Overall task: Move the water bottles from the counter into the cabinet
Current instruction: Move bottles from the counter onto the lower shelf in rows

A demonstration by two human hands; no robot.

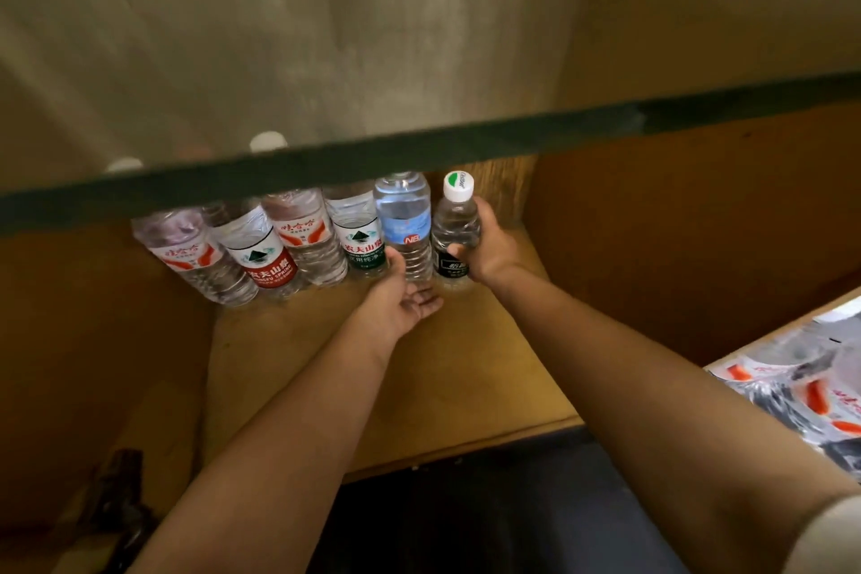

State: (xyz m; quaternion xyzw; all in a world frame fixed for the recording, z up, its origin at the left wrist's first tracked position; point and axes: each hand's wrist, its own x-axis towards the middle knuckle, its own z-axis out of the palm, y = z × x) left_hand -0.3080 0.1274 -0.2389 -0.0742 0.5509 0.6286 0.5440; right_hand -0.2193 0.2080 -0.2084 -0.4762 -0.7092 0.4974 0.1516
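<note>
Head view, right hand (487,247) gripping ribbed clear plastic bottle (455,231) (white cap), left hand (404,294) open-fingered, wooden shelf (466,364).

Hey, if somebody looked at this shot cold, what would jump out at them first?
A row of six water bottles stands at the back of the wooden cabinet shelf, under a dark-edged glass shelf. The right hand grips the black-label bottle at the row's right end, while the open left hand touches the blue-label bottle beside it.
</note>
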